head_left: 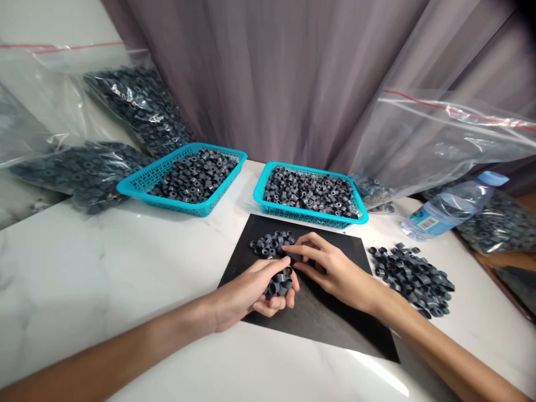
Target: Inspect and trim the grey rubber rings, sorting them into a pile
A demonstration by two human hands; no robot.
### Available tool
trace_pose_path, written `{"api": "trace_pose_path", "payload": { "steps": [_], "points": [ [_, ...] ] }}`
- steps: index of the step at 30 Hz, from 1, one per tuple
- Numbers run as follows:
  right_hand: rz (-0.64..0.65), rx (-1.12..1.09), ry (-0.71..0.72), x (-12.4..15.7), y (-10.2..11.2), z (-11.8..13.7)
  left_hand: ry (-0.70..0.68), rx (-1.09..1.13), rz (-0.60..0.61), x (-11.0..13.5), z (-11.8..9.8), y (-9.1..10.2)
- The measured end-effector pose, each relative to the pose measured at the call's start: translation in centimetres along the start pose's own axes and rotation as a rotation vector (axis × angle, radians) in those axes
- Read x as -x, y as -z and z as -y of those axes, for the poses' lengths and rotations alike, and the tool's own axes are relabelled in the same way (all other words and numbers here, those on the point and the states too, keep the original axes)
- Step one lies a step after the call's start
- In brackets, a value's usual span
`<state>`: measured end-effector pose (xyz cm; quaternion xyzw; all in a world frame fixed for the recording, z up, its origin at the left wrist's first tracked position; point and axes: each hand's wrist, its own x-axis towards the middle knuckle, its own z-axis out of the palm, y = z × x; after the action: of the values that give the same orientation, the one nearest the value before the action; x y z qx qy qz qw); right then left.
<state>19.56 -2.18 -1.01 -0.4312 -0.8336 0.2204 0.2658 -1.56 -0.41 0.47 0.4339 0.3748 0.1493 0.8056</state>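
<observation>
My left hand (262,287) is cupped, palm up, around a handful of small dark grey plastic rings (274,289). Some look like short hollow caps with one open end. Just beyond it, my right hand (320,259) reaches in from the right with fingers bent and thumb and index close together. A dark ring seems to sit between those fingertips, partly hidden. Touching distance from the right fingers lies a small pile of the same rings (268,243). Both hands are over a black mat (318,318) on the white marbled table.
Two blue baskets (205,209) (310,216) filled with grey parts stand behind the mat. A larger heap of rings (414,282) lies to its right. Near that are a water bottle (456,204) and a clear zip bag (444,139). Bulging bags of parts (96,167) lean at left.
</observation>
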Motion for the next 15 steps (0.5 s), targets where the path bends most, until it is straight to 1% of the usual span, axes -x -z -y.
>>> {"api": "trace_pose_path", "payload": {
  "steps": [3,8,10,12,13,15],
  "points": [
    [0.001,0.022,0.005,0.0,-0.3,0.0,-0.008,-0.007,-0.018,0.0,-0.1,-0.1],
    [-0.118,-0.011,-0.042,-0.1,0.0,0.2,-0.003,-0.028,-0.06,-0.1,0.0,-0.3],
    [-0.183,-0.069,-0.074,-0.1,0.5,0.7,-0.006,-0.028,-0.06,-0.1,0.1,-0.4],
    [-0.221,-0.174,-0.113,0.0,0.9,1.5,-0.012,-0.015,-0.056,-0.1,0.2,-0.5],
    [-0.215,-0.231,-0.129,0.0,1.0,2.0,-0.017,0.0,-0.068,-0.1,0.2,-0.5],
    [-0.164,-0.318,-0.143,0.1,1.1,2.8,-0.032,0.048,-0.116,0.0,0.3,-0.6]
  ]
}}
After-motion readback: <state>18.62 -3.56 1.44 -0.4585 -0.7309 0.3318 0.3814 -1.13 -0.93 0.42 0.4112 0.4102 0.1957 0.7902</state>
